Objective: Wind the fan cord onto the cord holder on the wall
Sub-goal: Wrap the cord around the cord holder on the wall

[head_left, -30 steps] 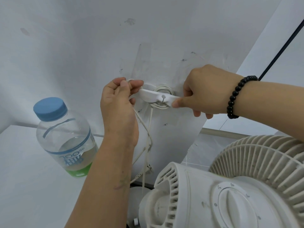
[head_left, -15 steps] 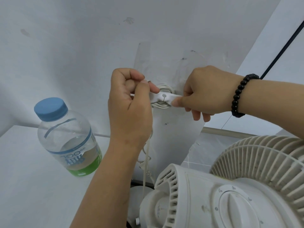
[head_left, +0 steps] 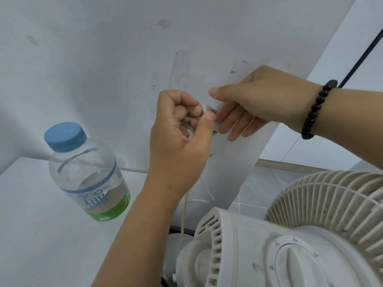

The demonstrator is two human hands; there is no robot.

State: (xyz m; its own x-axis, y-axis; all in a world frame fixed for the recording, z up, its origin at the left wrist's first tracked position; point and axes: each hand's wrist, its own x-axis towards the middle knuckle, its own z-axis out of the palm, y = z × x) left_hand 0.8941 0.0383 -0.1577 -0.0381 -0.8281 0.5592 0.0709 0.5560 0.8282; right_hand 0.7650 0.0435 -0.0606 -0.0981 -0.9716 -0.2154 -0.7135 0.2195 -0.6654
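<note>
At the white wall (head_left: pixel 103 69), left hand (head_left: pixel 178 139) pinches cord (head_left: pixel 204 108); right hand (head_left: pixel 255 104) relaxed.

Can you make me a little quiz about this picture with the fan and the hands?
1. True or false: the water bottle has a red cap.
2. Which hand wears the black bead bracelet? A) left hand B) right hand
3. Fill in: the left hand pinches the white fan ____ at the cord holder on the wall.

Key: 1 false, the cap is blue. 2 B. 3 cord.
</note>
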